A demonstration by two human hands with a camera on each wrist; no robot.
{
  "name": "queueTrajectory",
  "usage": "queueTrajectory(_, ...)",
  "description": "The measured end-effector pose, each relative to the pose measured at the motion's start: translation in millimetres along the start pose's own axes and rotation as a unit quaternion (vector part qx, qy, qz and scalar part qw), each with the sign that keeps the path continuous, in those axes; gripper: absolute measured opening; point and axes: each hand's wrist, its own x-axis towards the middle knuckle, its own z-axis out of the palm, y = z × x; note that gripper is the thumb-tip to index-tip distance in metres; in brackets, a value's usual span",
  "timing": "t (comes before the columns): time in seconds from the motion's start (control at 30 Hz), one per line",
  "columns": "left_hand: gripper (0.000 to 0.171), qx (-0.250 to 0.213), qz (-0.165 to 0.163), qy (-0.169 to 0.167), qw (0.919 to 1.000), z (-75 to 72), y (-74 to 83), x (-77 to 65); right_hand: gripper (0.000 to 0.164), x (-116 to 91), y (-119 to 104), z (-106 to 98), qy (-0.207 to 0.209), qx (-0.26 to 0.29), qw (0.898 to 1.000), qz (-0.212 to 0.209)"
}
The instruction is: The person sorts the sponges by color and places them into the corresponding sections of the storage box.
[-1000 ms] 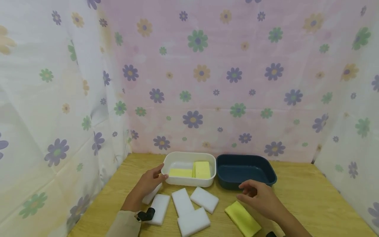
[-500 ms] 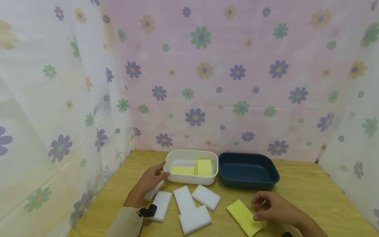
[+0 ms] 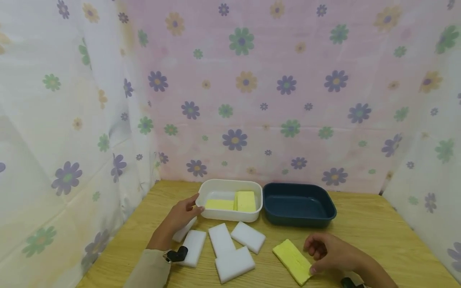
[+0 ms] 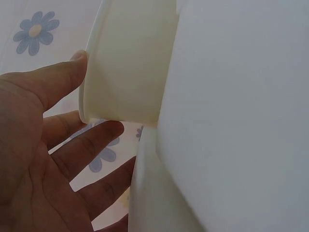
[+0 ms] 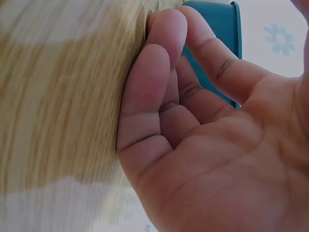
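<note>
My left hand (image 3: pixel 180 213) rests at the left corner of a white plastic container (image 3: pixel 230 215). In the left wrist view its thumb meets the rim, and the other fingers spread loosely along the outside. Flat yellow sponges (image 3: pixel 246 202) lie inside that container. Another yellow sponge (image 3: pixel 292 261) lies flat on the table, front right. Beside it is my right hand (image 3: pixel 335 254), fingers loosely curled, thumb tip at the sponge's lower right edge. The right wrist view shows those curled fingers (image 5: pixel 145 92) against the wood; no sponge appears there.
A dark blue container (image 3: pixel 299 204) stands right of the white one, their ends close together. Several white sponge blocks (image 3: pixel 235 264) lie scattered in front of the white container, two overlapping. Flowered cloth (image 3: pixel 245 100) hangs behind and at both sides of the wooden table (image 3: pixel 371 224).
My right hand has shifted from above the loose sponge's far end to its right side, nearer me, with the thumb lower. My left hand stays at the white container. The view shifts slightly.
</note>
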Motion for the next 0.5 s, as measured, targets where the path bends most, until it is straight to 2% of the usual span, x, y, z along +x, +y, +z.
queueTrajectory(0.5, 0.074, -0.007, -0.01, -0.002, 0.9999, 0.3, -1.9, 0.4, 0.033, 4.6, 1.9, 1.4, 0.032, -0.029, 0.999, 0.032)
